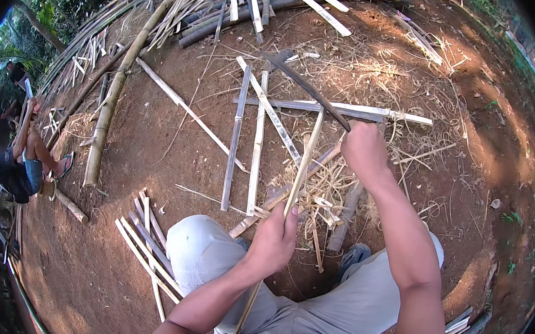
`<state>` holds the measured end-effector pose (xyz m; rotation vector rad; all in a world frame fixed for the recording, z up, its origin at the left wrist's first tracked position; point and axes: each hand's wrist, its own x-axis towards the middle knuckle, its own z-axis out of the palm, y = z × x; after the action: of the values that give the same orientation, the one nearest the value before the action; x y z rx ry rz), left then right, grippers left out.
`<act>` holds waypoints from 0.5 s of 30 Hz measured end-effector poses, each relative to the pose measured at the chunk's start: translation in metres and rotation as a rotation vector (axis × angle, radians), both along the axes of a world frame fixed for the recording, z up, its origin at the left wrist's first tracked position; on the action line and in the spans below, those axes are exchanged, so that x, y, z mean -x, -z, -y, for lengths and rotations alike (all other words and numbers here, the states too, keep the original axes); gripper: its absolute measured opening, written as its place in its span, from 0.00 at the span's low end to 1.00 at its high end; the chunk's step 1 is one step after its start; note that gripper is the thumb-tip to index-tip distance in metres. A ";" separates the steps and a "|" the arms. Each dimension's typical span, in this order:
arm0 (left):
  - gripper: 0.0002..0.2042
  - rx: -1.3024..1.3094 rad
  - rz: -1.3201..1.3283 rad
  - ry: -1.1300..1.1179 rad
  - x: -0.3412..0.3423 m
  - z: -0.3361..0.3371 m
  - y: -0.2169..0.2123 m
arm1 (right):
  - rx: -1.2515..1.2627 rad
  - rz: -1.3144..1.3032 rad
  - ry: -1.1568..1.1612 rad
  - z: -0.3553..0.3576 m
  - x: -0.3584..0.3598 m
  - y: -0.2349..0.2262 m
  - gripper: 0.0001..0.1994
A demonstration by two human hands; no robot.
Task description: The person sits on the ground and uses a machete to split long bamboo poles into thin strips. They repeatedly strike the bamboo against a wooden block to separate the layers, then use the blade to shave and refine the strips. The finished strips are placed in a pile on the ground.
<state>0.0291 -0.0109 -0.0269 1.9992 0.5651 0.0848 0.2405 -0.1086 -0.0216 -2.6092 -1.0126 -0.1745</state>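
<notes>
In the lower middle of the frame the left hand is clenched around a thin bamboo strip, which runs from below the hand, between the person's knees, up toward the centre of the frame. The right hand, right of centre, grips the handle of a long curved blade; the dark blade arcs up and to the left from the fist and passes over the upper end of the strip. Beneath both hands lies a heap of pale shavings on the reddish dirt ground. Several flat bamboo slats lie crossed on the ground in the centre, just above the shavings. A small stack of split strips rests left of the person's left knee. A thick bamboo pole lies at upper left, and another person crouches at the left edge.
</notes>
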 end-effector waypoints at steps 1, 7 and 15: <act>0.14 -0.003 0.043 -0.018 0.008 0.004 0.006 | -0.041 -0.042 0.059 0.000 -0.008 -0.004 0.07; 0.14 0.030 0.056 -0.056 0.002 -0.010 0.010 | 0.082 -0.038 -0.187 -0.018 0.014 0.003 0.07; 0.12 0.494 0.058 -0.146 0.000 -0.018 0.020 | -0.119 -0.242 0.105 -0.010 0.010 -0.005 0.07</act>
<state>0.0289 0.0075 -0.0465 1.4722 0.6253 0.0825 0.2301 -0.0983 -0.0163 -2.5017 -0.7587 0.0541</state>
